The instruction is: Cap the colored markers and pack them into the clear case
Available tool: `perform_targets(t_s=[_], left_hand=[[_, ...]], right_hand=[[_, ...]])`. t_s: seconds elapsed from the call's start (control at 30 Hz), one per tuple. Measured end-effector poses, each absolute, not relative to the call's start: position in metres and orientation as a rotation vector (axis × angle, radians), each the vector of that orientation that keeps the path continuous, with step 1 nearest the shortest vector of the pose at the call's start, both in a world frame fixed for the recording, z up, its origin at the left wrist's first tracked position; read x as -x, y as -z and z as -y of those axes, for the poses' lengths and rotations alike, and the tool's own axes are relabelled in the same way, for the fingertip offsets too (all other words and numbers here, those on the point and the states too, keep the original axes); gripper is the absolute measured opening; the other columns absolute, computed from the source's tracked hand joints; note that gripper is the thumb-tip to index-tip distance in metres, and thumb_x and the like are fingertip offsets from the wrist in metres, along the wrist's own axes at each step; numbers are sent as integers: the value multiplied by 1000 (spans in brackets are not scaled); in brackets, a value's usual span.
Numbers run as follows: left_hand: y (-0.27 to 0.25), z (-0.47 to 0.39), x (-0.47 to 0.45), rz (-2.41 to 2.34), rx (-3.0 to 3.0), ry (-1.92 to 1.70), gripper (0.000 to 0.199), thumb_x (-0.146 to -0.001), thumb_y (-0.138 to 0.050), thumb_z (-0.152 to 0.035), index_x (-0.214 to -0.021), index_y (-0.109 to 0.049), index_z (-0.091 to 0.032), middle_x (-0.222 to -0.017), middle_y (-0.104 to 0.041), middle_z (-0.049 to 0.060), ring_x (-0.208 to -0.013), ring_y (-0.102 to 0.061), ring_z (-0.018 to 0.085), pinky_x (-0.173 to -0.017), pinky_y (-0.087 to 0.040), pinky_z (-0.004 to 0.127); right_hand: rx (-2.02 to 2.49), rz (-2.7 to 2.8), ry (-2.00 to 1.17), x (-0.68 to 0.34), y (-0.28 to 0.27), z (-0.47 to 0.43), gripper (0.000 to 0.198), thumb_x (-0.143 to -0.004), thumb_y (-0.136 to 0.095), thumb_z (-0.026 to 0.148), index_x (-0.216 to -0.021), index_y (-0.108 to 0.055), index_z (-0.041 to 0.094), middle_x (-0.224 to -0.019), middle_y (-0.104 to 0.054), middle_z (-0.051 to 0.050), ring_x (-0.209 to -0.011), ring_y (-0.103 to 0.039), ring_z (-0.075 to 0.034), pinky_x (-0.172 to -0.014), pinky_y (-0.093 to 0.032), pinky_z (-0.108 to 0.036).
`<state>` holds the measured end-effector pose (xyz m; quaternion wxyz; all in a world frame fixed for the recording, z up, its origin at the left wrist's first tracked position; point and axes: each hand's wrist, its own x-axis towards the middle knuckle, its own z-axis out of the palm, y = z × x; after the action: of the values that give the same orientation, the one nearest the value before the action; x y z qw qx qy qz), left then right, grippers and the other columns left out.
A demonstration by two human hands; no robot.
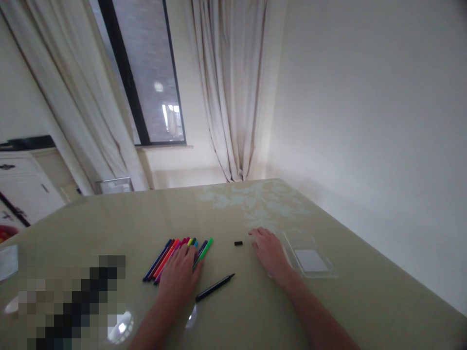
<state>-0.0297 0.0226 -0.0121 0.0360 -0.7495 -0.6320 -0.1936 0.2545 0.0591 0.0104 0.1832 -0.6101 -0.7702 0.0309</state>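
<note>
Several coloured felt-tip pens (165, 258) lie side by side on the table, left of the middle. My left hand (179, 270) rests over them with its fingers stretched out and covers part of the row. A green felt-tip pen (205, 252) lies at the row's right edge, close to my left thumb. In front of me, a black felt-tip pen (215, 288) lies uncapped, its tip pointing to the upper right. Its small black cap (238, 243) lies apart from it, left of my right hand (270, 250). That hand is flat and open beside a clear plastic case (321, 274).
The pale green table (127, 218) has a leaf pattern at its far right. A white wall (383, 170) runs along the right side. Curtains (233, 97) and a window (156, 73) stand beyond it. A blurred dark shape (80, 301) is at lower left.
</note>
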Motion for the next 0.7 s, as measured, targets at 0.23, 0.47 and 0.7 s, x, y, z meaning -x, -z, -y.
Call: perform_targets(t_s=[0.23, 0.47, 0.7], left_hand=[[12, -22, 22, 1867, 2386, 639, 20, -98, -51, -33, -92, -66, -20, -102, -66, 10, -102, -63, 29, -92, -50, 45], [17, -22, 12, 1691, 2459, 826, 25, -105, -43, -35, -100, -63, -22, -98, -70, 7, -91, -67, 24, -82, -52, 37], [3, -13, 4, 1856, 2532, 356, 27, -108, -37, -34, -109, -63, -28, -96, -77, 3, -80, -73, 22, -65, -47, 28]], right_hand=[[1370, 2286, -212, -221, -11, -46, 40, -97, -55, 14, -136, -62, 22, -132, -67, -9, -122, -59, -26, -105, -45, -39], [1244, 2317, -250, -214, -8, -41, 19, -101, -58, 23, -114, -73, 23, -106, -73, -6, -102, -65, -21, -91, -50, -32], [1070, 2314, -165, -235, -9, -50, 21, -103, -56, 25, -110, -76, 26, -100, -74, -6, -98, -66, -20, -90, -50, -31]])
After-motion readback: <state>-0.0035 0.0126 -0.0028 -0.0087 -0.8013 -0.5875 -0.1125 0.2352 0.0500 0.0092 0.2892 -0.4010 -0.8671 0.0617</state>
